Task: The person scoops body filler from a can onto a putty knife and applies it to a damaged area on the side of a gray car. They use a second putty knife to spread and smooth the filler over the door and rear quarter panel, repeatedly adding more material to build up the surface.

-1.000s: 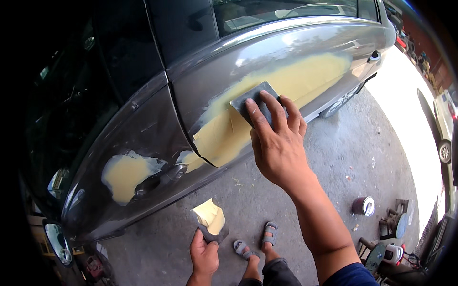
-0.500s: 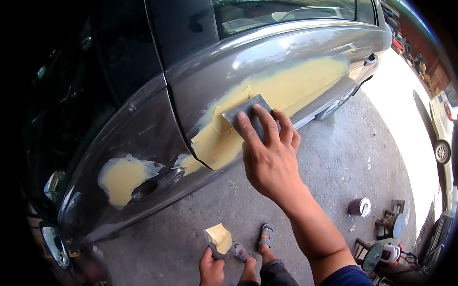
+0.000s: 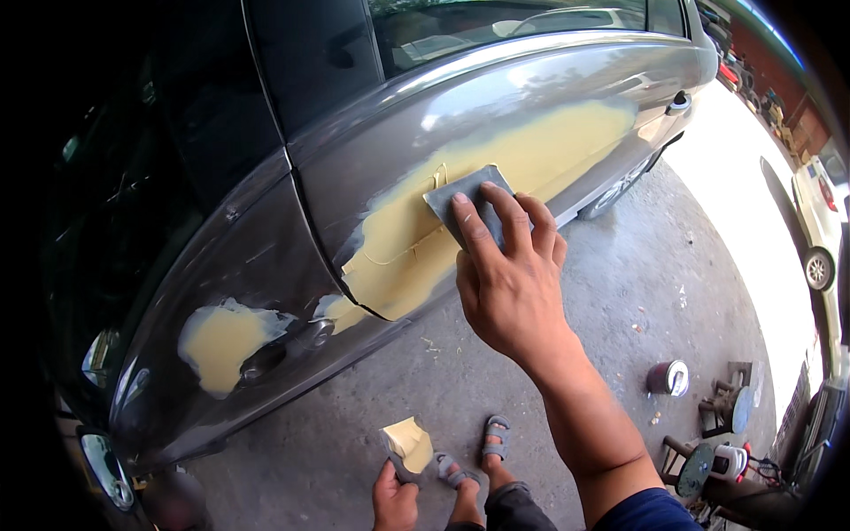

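Observation:
My right hand (image 3: pixel 513 276) is closed on a grey flat spreader (image 3: pixel 455 207), fingertips on its face, held against a large pale yellow filler patch (image 3: pixel 567 146) on the grey car door (image 3: pixel 416 115). Thin ridges of filler show left of the spreader. Low in the picture, my left hand (image 3: pixel 394 496) grips a grey plate with a lump of yellow filler (image 3: pixel 407 442) on it. A smaller filler patch (image 3: pixel 217 345) covers part of the adjoining panel to the left.
A can (image 3: pixel 667 378) and stools (image 3: pixel 735 407) stand on the concrete floor (image 3: pixel 620 319) at the right. My sandalled feet (image 3: pixel 494 438) are below the door. A white car (image 3: pixel 815 203) is at the far right; a side mirror (image 3: pixel 108 469) juts out lower left.
The spreader moved down-left, then back up-right along the patch, and new ridges of filler appeared. My left hand with the filler plate moved right and lower in the picture.

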A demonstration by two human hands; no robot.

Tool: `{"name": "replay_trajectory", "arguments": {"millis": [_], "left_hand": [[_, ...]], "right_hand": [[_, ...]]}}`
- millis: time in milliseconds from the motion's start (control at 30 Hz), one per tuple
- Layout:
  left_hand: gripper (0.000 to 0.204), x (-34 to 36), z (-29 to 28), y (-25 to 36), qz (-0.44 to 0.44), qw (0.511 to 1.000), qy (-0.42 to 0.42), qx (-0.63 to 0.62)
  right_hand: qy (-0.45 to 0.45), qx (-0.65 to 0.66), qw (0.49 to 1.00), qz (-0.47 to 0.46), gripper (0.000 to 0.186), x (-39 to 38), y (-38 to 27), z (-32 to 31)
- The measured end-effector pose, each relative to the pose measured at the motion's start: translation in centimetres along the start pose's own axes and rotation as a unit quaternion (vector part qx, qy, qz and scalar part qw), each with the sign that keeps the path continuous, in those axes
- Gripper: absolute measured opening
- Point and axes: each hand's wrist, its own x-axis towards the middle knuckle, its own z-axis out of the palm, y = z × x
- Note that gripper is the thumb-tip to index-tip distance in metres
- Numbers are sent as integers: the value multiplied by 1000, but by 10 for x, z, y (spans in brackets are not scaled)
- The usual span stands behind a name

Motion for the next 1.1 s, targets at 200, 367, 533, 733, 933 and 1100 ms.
{"name": "replay_trajectory", "arguments": {"millis": [200,367,533,733,933,1100], "left_hand": [[67,5,6,3,-5,1000,-4,-24],[67,6,6,5,3,1000,-8,-14],[67,9,9,6,-3,1000,-11,-4],[66,9,3,-6,-5,1000,-16,12],[67,11,1,-9,-8,1000,-2,4],[70,11,0,-9,-27,999,4,-45]], "right_hand": [[5,1,1000,-9,55,14,8,11],[-34,-5,999,-10,56,-13,19,5],[6,5,1000,-13,52,25,28,-7],[-12,30,999,-16,60,-9,24,27],[60,60,996,-24,59,-55,44,80],[40,34,999,-8,58,-66,42,73]]}}
